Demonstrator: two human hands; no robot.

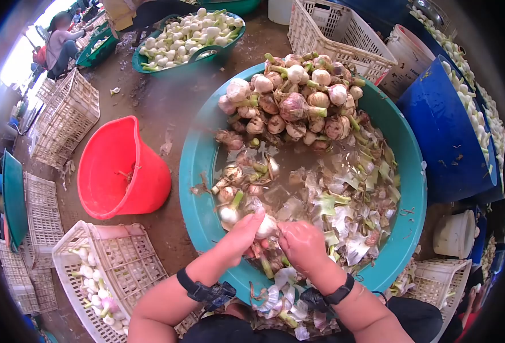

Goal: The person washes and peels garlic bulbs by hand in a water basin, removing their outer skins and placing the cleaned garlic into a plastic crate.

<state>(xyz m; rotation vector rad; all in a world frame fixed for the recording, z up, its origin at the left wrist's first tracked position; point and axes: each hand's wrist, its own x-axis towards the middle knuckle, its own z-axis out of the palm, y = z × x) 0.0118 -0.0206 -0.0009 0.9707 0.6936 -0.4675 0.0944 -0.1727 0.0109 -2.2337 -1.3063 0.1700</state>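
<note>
A garlic bulb (266, 227) is held between my two hands over the near part of a wide teal tub (198, 194). My left hand (245, 234) has its fingers closed on the bulb's left side. On the right, my right hand (302, 244) pinches at the bulb, its fingertips pressed together. A heap of unpeeled garlic (295, 103) fills the tub's far side. Peeled skins (344, 220) float in murky water at the right. A whiter bulb with a green stem (229, 215) lies just beyond my left hand.
A red bucket (155, 183) stands left of the tub. White crates (129, 251) hold bulbs at the lower left. Another crate (344, 48) and a blue barrel (441, 131) stand at the right. Beyond is a green basin of white bulbs (192, 40). A person (61, 46) sits far left.
</note>
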